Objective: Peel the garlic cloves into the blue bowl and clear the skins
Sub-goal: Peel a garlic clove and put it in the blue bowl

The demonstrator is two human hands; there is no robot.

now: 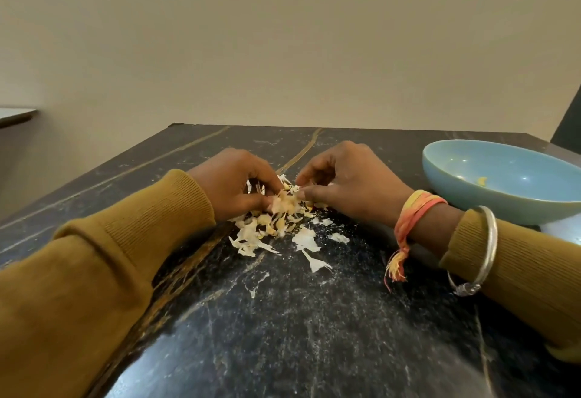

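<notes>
Two mustard sleeves (pixel 110 256) reached forward over a dark marble table (pixel 314 334), the right wrist wearing a silver bangle (pixel 484 256) and an orange thread band (pixel 415 209). Loose garlic skins (pixel 283 209) lay scattered on the table, thickening into a heap between the hands. The left hand (pixel 232 183) and right hand (pixel 345 183) faced each other knuckles-up, fingers curled inward and pinching the heap from both sides. Just right of the right wrist stood the blue bowl (pixel 471 202), a small pale piece (pixel 482 181) inside it.
</notes>
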